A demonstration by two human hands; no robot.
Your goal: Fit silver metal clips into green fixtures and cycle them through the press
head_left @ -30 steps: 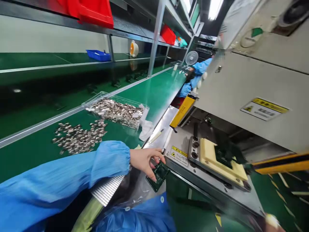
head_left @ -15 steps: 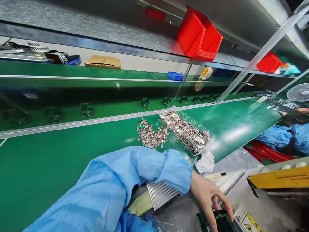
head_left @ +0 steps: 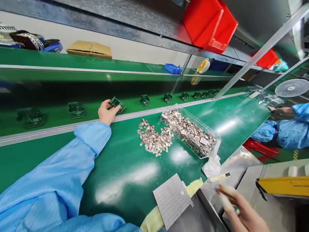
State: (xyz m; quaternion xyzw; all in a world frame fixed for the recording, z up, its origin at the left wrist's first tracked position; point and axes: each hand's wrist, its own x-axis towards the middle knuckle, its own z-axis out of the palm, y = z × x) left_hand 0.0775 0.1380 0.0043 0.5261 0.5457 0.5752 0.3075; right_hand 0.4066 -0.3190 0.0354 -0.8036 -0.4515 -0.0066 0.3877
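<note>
My left hand reaches over the metal rail with its fingers around a small green circuit board assembly, which is at the dark green belt. At the lower right my right hand is smeared by motion; its fingers point to the upper left, and I cannot make out whether they hold anything. Close to it lies a pale box-cutter-like tool. A grey ribbed metal plate rests on yellowish material in front of me. Small silvery metal parts are heaped on the green bench.
A clear tray full of similar metal parts stands beside the heap. Several board assemblies line the belt. A red bin sits on the overhead shelf. A yellow bar juts in at right, below a co-worker's blue sleeve.
My left hand has gone from the dark item at lower right across to the belt, where it grips a board assembly. My right hand has come into clearer view. The camera view has shifted.
</note>
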